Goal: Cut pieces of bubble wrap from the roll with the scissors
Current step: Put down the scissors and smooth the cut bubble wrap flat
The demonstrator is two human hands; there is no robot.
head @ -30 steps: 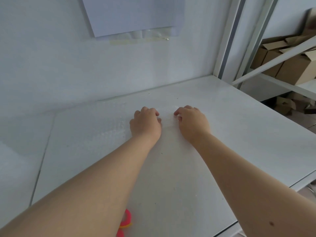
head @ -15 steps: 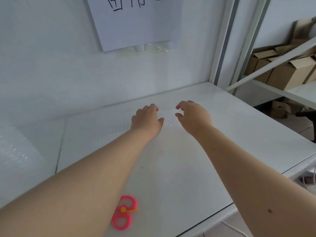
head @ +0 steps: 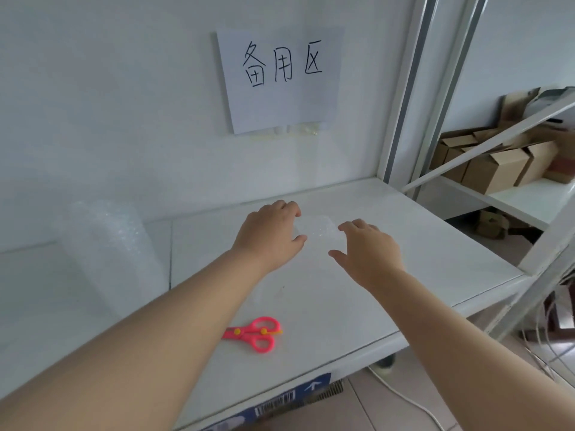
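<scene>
- Left hand [head: 267,231] & right hand [head: 368,248], centre: apart, loose, gripping nothing; they flank the cut piece [head: 317,227], prob. to flatten it.
- Roll [head: 105,253] stands at left; scissors [head: 252,334] lie lower centre, ready for next cut.

Storage and packing area. White steel shelving uprights [head: 401,119] frame a plain white shelf board [head: 435,244] set against a bare white wall. A handwritten paper sign [head: 280,107] taped to the wall reads 备用区, the label of a designated zone. The neighbouring shelf bay holds brown cardboard boxes [head: 497,169], some with their flaps open. Packing supplies sit on the board: a roll of bubble wrap [head: 109,259] standing upright at left and pink scissors [head: 253,334] near the front edge. Below that edge show a blue carton with a barcode label [head: 280,399] and a tiled floor [head: 389,412].
</scene>
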